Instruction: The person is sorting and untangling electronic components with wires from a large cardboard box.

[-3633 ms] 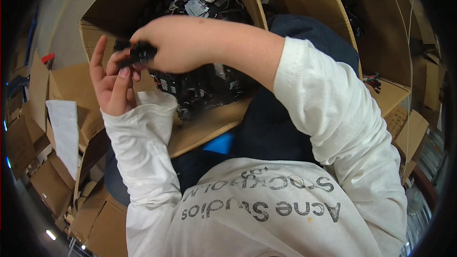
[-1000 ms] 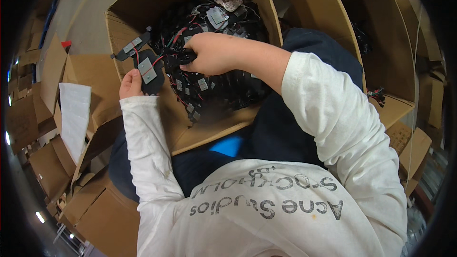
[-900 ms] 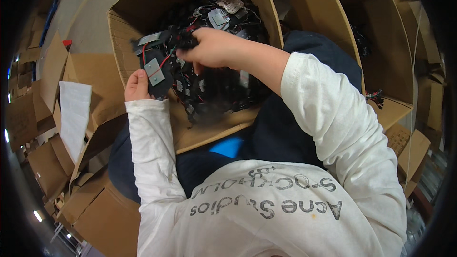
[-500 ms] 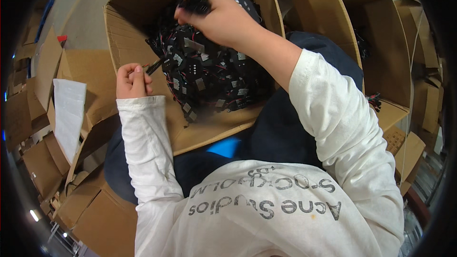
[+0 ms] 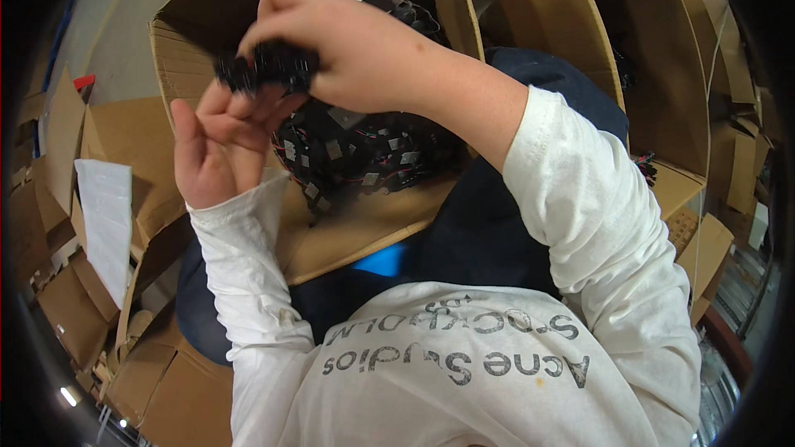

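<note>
My right hand (image 5: 352, 54) grips a shiny, ridged black bundle (image 5: 283, 66), its edges blurred, above the cardboard box (image 5: 356, 240); beneath it my left hand (image 5: 217, 157) spreads its thumb, though whether its fingers hold I cannot tell.

The right forearm (image 5: 460, 87) obstructs the black pile (image 5: 377, 149), with room over the near carton flap (image 5: 356, 228).

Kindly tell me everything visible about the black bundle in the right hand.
The lumpy, glossy black bundle looks like plastic, but blur hides its separate parts. A smaller lump sticks out at its left end. The bare right hand grips it at the left side of the open brown cardboard box; the bare left hand has fingers just below, perhaps touching it.
</note>
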Motion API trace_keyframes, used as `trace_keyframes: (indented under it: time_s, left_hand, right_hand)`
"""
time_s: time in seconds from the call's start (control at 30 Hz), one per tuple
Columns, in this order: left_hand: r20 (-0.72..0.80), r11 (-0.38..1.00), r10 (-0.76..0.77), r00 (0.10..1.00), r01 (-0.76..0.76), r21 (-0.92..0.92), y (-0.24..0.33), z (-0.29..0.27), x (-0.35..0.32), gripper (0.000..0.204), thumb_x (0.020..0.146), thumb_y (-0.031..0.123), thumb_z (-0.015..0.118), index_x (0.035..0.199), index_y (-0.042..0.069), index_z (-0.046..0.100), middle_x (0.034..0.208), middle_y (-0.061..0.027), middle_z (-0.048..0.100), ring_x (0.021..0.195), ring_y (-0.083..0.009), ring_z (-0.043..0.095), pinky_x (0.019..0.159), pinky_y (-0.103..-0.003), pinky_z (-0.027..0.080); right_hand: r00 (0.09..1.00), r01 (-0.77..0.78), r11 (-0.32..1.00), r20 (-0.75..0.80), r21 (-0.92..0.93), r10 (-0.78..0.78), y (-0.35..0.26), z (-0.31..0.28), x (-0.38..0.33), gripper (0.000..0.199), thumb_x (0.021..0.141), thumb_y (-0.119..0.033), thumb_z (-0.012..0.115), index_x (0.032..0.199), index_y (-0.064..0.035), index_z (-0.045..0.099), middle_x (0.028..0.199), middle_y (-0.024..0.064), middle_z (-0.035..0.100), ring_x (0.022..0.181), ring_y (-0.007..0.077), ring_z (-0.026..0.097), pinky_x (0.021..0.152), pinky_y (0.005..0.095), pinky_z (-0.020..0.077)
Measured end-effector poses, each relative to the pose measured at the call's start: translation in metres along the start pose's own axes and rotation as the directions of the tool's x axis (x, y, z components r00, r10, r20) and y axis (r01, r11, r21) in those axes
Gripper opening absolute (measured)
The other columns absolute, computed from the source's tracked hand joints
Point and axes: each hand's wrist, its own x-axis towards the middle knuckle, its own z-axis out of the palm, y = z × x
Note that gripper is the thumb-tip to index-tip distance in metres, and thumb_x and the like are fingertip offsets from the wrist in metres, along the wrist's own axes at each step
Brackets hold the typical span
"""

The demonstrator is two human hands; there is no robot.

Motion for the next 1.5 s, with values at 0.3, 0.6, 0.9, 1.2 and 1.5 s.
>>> trace_keyframes:
  time_s: [0.3,0.6,0.9,1.2,1.5]
  left_hand:
    - [-0.319,-0.441,-0.274,0.907,0.177,0.880,-0.172,-0.174,-0.037,0.051,0.090,0.014,0.064,0.141,0.016,0.056,0.127,-0.0145,0.067,0.115,-0.0357,0.064,0.097,-0.044,0.053]
    - [0.013,-0.661,-0.637,0.771,-0.555,0.505,-0.259,-0.238,-0.102,0.038,0.095,0.027,0.054,0.132,0.026,0.063,0.135,-0.0043,0.057,0.124,-0.0276,0.055,0.101,-0.049,0.043]
    - [-0.119,-0.877,-0.300,0.946,-0.225,0.424,-0.178,-0.232,-0.111,0.009,0.085,0.024,0.063,0.077,0.022,0.068,0.091,-0.0041,0.061,0.083,-0.0226,0.065,0.078,-0.041,0.044]
    - [-0.716,0.261,0.347,0.606,0.671,0.694,-0.029,-0.153,-0.095,0.035,0.098,0.034,0.070,0.115,0.005,0.060,0.083,-0.0107,0.069,0.068,-0.0184,0.067,0.064,-0.037,0.056]
    - [-0.604,0.889,0.235,0.762,0.083,0.450,0.015,-0.028,-0.101,0.032,0.100,0.011,0.059,0.129,0.001,0.048,0.101,-0.0183,0.069,0.051,-0.0197,0.057,0.057,-0.038,0.054]
  right_hand:
    - [0.787,-0.454,0.742,-0.168,0.494,0.593,-0.001,-0.051,0.016,0.025,0.104,-0.025,0.061,0.096,-0.0016,0.062,0.083,0.0055,0.064,0.082,0.0160,0.060,0.077,0.0336,0.0487]
    - [0.801,-0.491,0.790,-0.167,0.367,0.575,-0.001,-0.051,0.011,0.023,0.102,-0.018,0.060,0.105,0.0039,0.060,0.088,0.0167,0.063,0.083,0.0241,0.057,0.081,0.0367,0.0479]
    - [0.720,-0.693,0.444,-0.506,-0.568,0.476,-0.053,-0.015,0.019,0.023,0.097,-0.011,0.061,0.114,0.0054,0.063,0.104,0.0256,0.070,0.102,0.0392,0.066,0.089,0.0403,0.0507]
    - [0.805,-0.586,0.809,-0.088,0.038,0.587,-0.014,-0.035,-0.004,0.025,0.092,-0.014,0.070,0.113,-0.0014,0.068,0.098,0.0139,0.070,0.091,0.0267,0.063,0.081,0.0363,0.0501]
    - [0.523,-0.824,0.566,0.414,0.023,0.745,-0.039,-0.012,-0.011,0.026,0.091,-0.030,0.077,0.099,-0.0053,0.074,0.069,0.0047,0.066,0.067,0.0141,0.061,0.067,0.0317,0.0460]
